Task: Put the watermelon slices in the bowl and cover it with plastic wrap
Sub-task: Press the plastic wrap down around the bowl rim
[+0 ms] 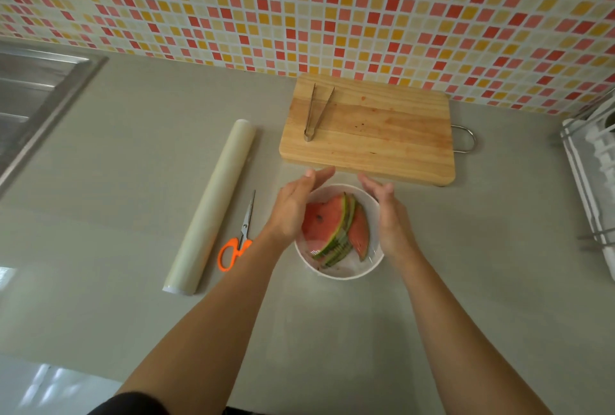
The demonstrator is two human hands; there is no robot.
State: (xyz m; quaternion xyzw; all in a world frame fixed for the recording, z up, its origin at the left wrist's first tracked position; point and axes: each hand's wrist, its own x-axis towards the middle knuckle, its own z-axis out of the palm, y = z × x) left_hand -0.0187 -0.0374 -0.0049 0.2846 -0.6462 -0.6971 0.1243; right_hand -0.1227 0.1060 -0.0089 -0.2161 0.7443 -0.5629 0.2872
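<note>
A white bowl stands on the grey counter and holds several watermelon slices, red flesh up with striped green rinds. A clear film of plastic wrap seems to lie over the bowl, with glints near its front rim. My left hand is flat against the bowl's left side, fingers straight and pointing away from me. My right hand is flat against the right side in the same way. Neither hand grips anything. The roll of plastic wrap lies to the left of the bowl.
Orange-handled scissors lie between the roll and the bowl. Beyond the bowl a wooden cutting board carries metal tongs. A steel sink is at the far left, a dish rack at the right edge, a tiled wall behind.
</note>
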